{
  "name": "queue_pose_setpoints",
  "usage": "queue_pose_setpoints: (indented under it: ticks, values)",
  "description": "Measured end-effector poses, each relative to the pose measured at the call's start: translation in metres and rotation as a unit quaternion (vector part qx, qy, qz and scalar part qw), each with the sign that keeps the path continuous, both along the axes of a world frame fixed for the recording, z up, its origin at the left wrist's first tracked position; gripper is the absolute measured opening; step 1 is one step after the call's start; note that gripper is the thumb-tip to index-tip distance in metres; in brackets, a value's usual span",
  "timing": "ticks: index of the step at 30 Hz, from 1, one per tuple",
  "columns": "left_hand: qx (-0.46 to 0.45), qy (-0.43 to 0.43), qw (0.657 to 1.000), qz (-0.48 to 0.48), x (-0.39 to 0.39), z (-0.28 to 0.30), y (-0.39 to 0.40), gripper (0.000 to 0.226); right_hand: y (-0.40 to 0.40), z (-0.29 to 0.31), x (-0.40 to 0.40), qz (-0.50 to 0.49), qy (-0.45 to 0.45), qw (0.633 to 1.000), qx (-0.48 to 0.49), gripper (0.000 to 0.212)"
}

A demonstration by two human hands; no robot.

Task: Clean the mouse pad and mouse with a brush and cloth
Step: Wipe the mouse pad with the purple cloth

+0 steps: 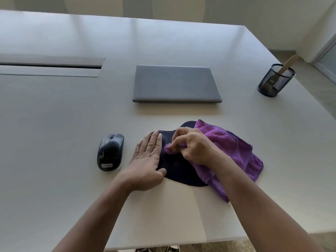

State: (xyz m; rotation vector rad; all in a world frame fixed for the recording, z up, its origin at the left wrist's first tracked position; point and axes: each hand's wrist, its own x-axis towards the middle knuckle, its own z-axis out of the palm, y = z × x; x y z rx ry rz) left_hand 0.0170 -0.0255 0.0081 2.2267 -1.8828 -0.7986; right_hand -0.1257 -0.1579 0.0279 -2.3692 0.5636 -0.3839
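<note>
A dark navy mouse pad [179, 171] with a raised wrist rest lies on the white table [72, 124]. My left hand [148, 160] lies flat with fingers spread on the pad's left edge. My right hand [192, 147] pinches a purple cloth [234, 148] against the pad near the wrist rest; the rest of the cloth drapes over the pad's right side. A dark wireless mouse [110, 151] sits on the table left of the pad, untouched. The brush [287, 65], with a wooden handle, stands in a black mesh cup [275, 80] at the far right.
A closed grey laptop [177, 84] lies behind the pad. A cable slot [51, 66] runs in the table at the far left. The table's front edge is close below my forearms, its right edge just past the mesh cup.
</note>
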Motion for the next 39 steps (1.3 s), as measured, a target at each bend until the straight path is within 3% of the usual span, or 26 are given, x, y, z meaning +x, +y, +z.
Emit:
queue_pose_setpoints:
  ticks: [2, 6, 11, 15, 20, 24, 28, 33, 39]
  values:
    - [-0.018, -0.008, 1.0, 0.005, -0.002, -0.001, 0.002, 0.093, 0.001, 0.002, 0.001, 0.003, 0.009, 1.0, 0.008, 0.008]
    - [-0.036, -0.022, 0.999, 0.013, -0.005, -0.001, 0.005, 0.087, 0.004, 0.006, -0.012, 0.109, 0.074, 0.991, 0.027, 0.018]
    - [-0.04, -0.035, 0.999, 0.012, -0.007, -0.002, 0.005, 0.088, -0.002, 0.004, -0.002, 0.02, 0.019, 0.999, 0.022, 0.012]
    - [-0.034, -0.032, 0.999, 0.009, -0.005, -0.002, 0.005, 0.089, 0.005, 0.004, -0.012, 0.114, 0.073, 0.991, 0.025, 0.021]
    - [-0.029, -0.027, 0.999, 0.01, -0.004, -0.003, 0.003, 0.092, -0.008, 0.007, -0.004, 0.037, 0.057, 0.998, 0.002, 0.017]
    - [-0.03, -0.022, 0.999, 0.008, -0.001, -0.004, 0.004, 0.093, 0.007, 0.007, -0.015, 0.125, 0.114, 0.986, 0.004, 0.018]
    - [-0.03, -0.024, 0.999, 0.0, 0.001, -0.004, 0.004, 0.092, -0.006, 0.003, -0.006, 0.017, 0.07, 0.997, -0.022, 0.013]
    - [-0.028, -0.028, 0.999, -0.003, 0.001, -0.005, 0.002, 0.093, 0.009, -0.001, -0.012, 0.099, 0.084, 0.991, -0.011, 0.007]
    - [-0.026, -0.032, 0.999, -0.001, 0.001, -0.006, 0.002, 0.094, -0.017, 0.001, 0.009, -0.01, 0.048, 0.998, -0.036, 0.011]
